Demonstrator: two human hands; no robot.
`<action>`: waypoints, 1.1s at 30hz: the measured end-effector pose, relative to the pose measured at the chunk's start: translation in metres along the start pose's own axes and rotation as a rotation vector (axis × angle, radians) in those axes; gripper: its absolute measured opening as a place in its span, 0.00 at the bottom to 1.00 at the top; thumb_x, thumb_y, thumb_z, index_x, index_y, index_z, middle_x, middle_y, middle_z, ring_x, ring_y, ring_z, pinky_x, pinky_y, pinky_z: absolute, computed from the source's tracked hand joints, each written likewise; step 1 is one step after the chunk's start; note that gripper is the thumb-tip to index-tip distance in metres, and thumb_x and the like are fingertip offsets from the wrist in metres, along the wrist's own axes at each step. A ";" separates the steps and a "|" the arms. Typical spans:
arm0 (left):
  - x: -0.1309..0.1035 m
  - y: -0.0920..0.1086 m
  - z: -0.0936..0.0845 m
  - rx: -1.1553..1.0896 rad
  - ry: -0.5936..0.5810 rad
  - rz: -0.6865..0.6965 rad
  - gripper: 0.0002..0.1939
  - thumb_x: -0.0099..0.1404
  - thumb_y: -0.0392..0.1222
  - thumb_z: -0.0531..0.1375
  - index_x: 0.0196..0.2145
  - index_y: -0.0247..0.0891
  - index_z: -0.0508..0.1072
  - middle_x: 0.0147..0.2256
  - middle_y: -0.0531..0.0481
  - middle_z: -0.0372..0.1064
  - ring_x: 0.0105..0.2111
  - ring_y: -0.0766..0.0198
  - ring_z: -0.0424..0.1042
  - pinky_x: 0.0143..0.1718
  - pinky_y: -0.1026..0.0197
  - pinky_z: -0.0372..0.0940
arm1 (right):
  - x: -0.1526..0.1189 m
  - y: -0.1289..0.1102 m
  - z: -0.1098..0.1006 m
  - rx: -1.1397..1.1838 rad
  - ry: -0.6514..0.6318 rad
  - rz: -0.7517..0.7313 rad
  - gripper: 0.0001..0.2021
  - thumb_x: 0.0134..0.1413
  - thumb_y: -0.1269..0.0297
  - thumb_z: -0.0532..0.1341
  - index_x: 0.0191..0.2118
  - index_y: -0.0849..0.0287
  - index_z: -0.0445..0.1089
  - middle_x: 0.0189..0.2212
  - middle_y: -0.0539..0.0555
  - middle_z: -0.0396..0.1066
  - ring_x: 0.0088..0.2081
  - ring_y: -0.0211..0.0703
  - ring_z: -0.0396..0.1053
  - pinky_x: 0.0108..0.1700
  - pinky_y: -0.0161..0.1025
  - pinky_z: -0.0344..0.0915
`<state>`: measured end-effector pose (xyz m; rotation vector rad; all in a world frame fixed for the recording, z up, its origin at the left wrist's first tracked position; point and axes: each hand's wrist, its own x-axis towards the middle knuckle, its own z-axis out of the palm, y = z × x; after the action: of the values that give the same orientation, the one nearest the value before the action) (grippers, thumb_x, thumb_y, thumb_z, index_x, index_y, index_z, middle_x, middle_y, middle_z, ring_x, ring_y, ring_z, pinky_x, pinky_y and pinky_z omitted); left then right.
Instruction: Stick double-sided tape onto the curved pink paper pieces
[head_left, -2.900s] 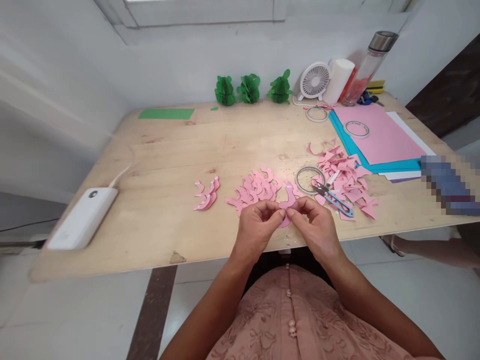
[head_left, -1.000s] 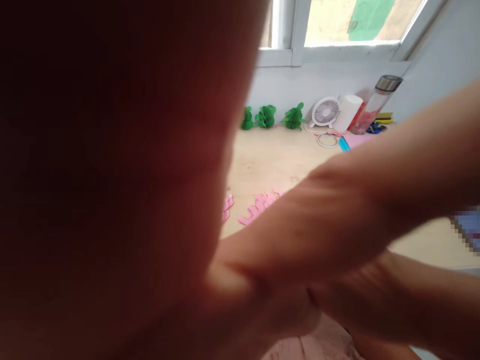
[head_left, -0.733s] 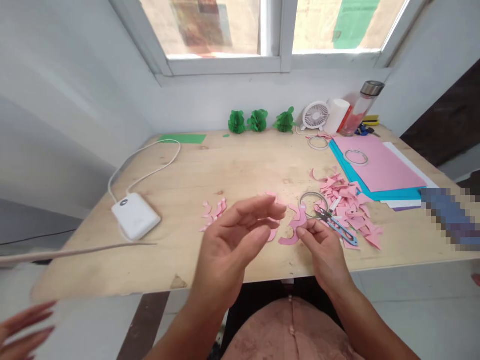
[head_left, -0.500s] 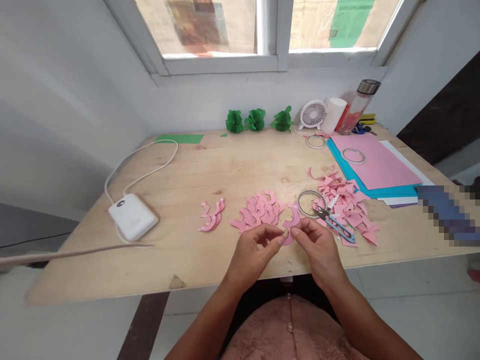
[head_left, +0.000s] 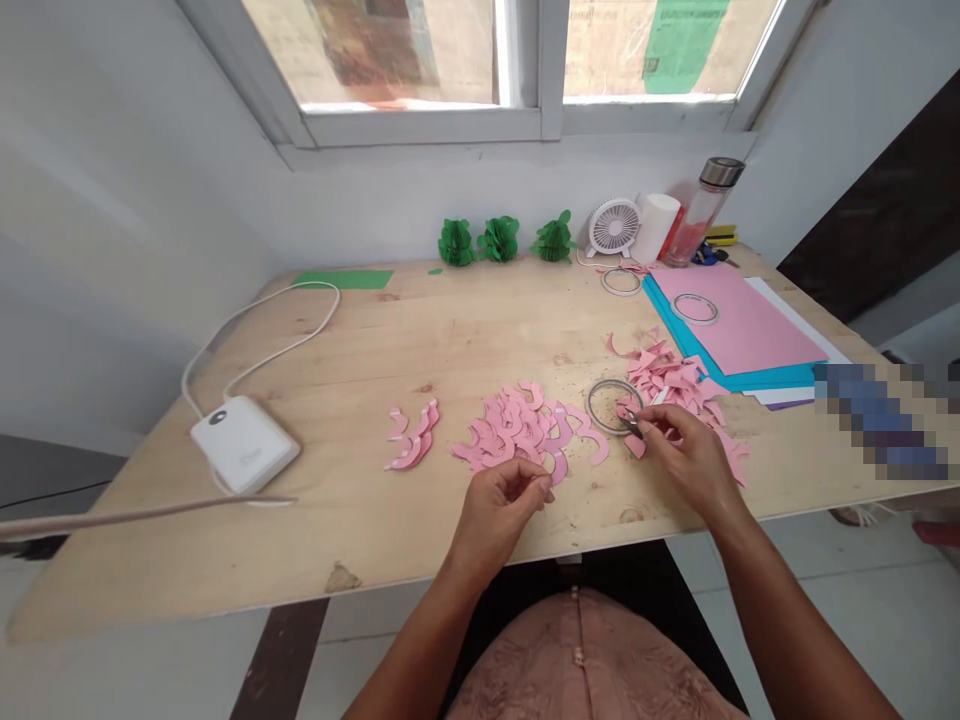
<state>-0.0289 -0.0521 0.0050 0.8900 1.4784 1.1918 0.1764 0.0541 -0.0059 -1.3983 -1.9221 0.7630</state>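
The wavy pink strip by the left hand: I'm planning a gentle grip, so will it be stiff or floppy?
The wavy pink strip looks narrow and thin, so probably floppy and light. Close beside the heaped pink pieces, it might nudge neighbours.

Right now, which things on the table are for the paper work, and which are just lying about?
Seem part of the job:
wavy pink strip at the left grip
snips in the right grip
pile of pink pieces
nearest tape ring

Probably just lying about:
white fan
bottle
white box with a cable
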 end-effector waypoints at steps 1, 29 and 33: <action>0.000 -0.001 0.000 -0.002 -0.004 0.000 0.07 0.53 0.40 0.61 0.21 0.36 0.72 0.20 0.52 0.68 0.22 0.67 0.65 0.24 0.66 0.59 | 0.004 0.007 -0.003 -0.097 -0.023 -0.023 0.07 0.52 0.62 0.58 0.35 0.57 0.72 0.34 0.54 0.73 0.31 0.44 0.66 0.33 0.41 0.61; -0.002 -0.007 -0.001 0.001 -0.068 0.015 0.07 0.56 0.39 0.59 0.23 0.35 0.70 0.22 0.53 0.68 0.24 0.68 0.65 0.27 0.65 0.59 | 0.037 0.009 -0.017 -0.565 -0.449 -0.157 0.10 0.52 0.70 0.56 0.39 0.54 0.70 0.33 0.51 0.72 0.36 0.44 0.68 0.31 0.35 0.56; -0.001 -0.008 0.000 -0.007 -0.071 0.011 0.07 0.57 0.39 0.59 0.23 0.35 0.70 0.21 0.53 0.67 0.24 0.68 0.65 0.28 0.65 0.59 | 0.037 0.012 -0.017 -0.565 -0.442 -0.159 0.09 0.52 0.70 0.56 0.39 0.54 0.69 0.33 0.51 0.72 0.36 0.44 0.68 0.32 0.36 0.56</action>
<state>-0.0286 -0.0549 -0.0023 0.9274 1.4132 1.1612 0.1882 0.0940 0.0016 -1.4449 -2.7133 0.4946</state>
